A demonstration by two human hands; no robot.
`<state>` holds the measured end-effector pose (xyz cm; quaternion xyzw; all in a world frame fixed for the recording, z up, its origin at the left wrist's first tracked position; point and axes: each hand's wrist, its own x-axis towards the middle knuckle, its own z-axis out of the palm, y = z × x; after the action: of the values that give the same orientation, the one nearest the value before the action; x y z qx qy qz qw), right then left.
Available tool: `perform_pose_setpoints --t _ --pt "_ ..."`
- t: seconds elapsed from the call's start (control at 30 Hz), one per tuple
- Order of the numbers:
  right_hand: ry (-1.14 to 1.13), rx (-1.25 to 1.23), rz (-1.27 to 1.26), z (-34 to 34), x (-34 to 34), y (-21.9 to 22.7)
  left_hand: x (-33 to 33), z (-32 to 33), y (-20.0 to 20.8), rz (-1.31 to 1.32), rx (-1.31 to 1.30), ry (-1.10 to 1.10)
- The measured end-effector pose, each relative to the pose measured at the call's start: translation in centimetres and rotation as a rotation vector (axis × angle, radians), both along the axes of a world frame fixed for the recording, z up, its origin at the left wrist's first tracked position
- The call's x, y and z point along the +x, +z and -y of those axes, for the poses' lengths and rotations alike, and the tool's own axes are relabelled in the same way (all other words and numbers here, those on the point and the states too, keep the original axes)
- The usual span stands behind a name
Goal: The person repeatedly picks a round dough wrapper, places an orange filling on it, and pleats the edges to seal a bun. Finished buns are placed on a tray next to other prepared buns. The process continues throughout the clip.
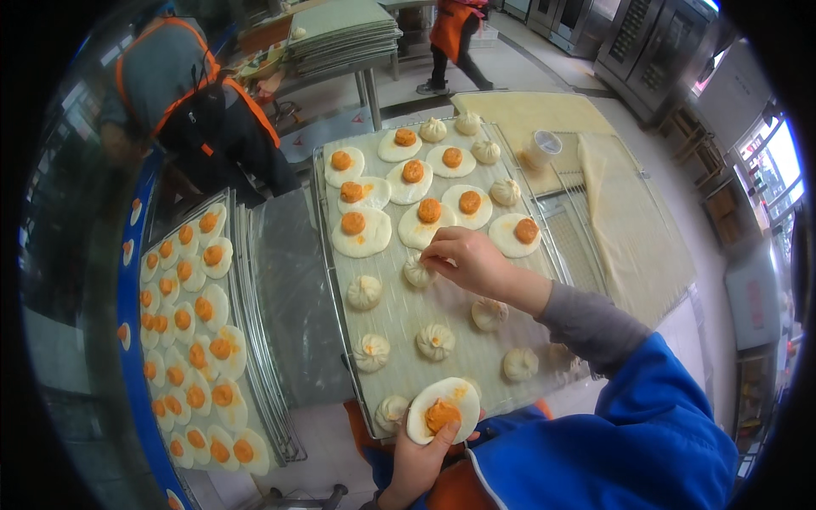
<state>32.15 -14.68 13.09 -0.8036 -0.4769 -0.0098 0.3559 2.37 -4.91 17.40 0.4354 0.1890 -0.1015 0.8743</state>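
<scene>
In my left hand point(416, 466), near the front edge of the tray, lies a flat round dough wrapper point(460, 396) with a lump of orange filling point(441, 416) on it; my thumb rests beside the filling. My right hand point(466, 260) reaches over the middle of the tray point(399, 310), its fingertips pinched at the top of a pleated bun point(417, 273). Finished buns, such as one pleated bun point(436, 341), sit spaced around it. Farther back, several flat wrappers with orange filling point(361, 235) lie close together, some overlapping.
To the left, a second tray point(255, 463) holds many filled wrappers beside a blue-edged belt point(136, 340). A lidded plastic tub point(542, 147) and a cloth-covered rack point(629, 229) are at the right. Stacked trays point(344, 42) stand behind. One person point(183, 93) bends at the far left; another point(456, 42) is farther off.
</scene>
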Motion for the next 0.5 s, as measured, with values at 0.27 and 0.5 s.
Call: perform_pose_setpoints --t 0.27,0.5 --pt "0.075 -0.175 0.552 1.2 0.5 1.0 -0.1 0.1 -0.5 0.030 0.015 -0.027" --pt "-0.040 -0.125 0.082 3.9 -1.1 3.4 -0.5 0.6 0.3 0.049 -0.012 0.179"
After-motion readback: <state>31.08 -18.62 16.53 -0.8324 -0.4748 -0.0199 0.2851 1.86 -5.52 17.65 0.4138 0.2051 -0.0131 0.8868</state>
